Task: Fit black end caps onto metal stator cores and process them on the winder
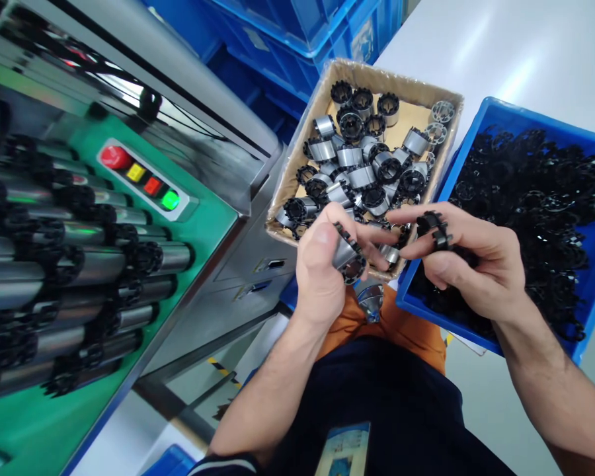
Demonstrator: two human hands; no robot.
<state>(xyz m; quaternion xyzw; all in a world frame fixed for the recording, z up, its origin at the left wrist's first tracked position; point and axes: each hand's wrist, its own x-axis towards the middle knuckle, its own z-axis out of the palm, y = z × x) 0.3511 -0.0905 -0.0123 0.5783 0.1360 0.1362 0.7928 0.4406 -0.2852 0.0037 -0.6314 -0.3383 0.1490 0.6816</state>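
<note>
My left hand is wrapped round a silver metal cylinder with a black toothed ring on its end, over the near edge of the cardboard box. To its right, my right hand holds a black toothed ring at its fingers, over the left edge of the blue bin. The fingertips of both hands come close to each other. Many silver cylinders with black ends lie jumbled in the box, and the bin holds a heap of black rings.
At the left, a green machine surface carries rows of metal cylinders and a panel of coloured buttons. Stacked blue crates stand behind the box. A white table extends at the upper right.
</note>
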